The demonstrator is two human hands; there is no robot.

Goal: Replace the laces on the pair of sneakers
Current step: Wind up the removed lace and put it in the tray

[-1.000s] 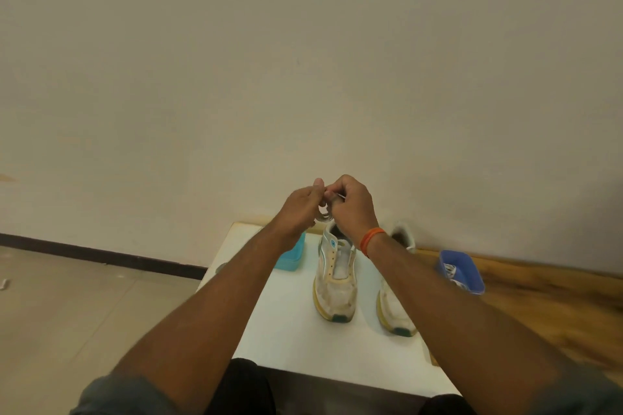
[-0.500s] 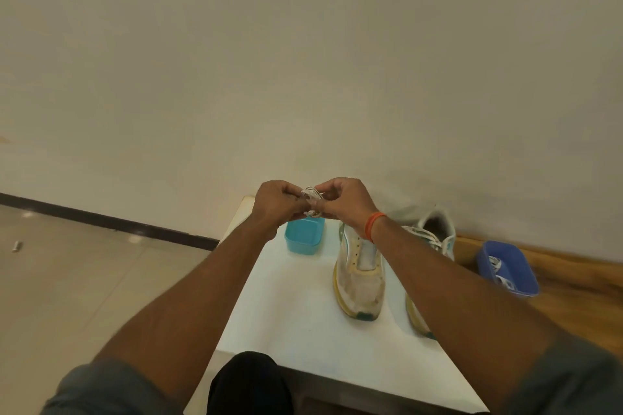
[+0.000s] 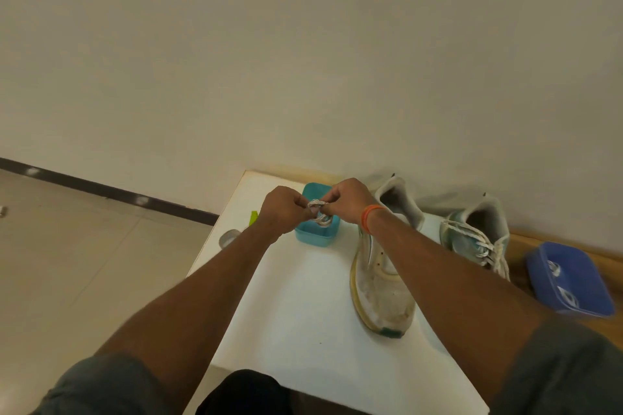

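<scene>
- Hands: left hand [image 3: 285, 209] and right hand [image 3: 347, 200] meet above the far part of the table [image 3: 303, 313], knuckles facing each other, fingers of both curled.
- Lace [image 3: 318, 212]: a small whitish coiled bundle, pinched between the fingertips of both hands; it hangs directly over the teal tub [image 3: 317, 236]. Whether it touches the tub cannot be told.
- Teal tub: small, square, open-topped, standing on the table near its far edge, partly hidden by the hands.
- Near sneaker [image 3: 381, 293]: white with a yellowish sole edge and a teal toe tip, standing on the table to the right of the tub, toe toward the person. No lace shows on the visible part of its upper; the right forearm crosses over its middle.
- Far sneaker [image 3: 478, 236]: further right, just beside the first, still threaded with white laces; its toe end is hidden behind the right forearm.
- Blue tub [image 3: 569, 280]: right of the sneakers, resting on a wooden surface [image 3: 526, 246] beside the table; it holds coiled white laces [image 3: 559, 283].
- Wristband [image 3: 369, 217]: orange, on the right wrist.
- Green strip [image 3: 253, 217]: a small piece lying on the table, left of the left hand.
- Grey round object [image 3: 229, 237]: at the left table edge, too blurred to identify.
- Surroundings: a plain wall [image 3: 303, 61] behind the table, a tiled floor [image 3: 84, 263] to the left with a dark skirting line [image 3: 111, 192] at the wall's foot.
</scene>
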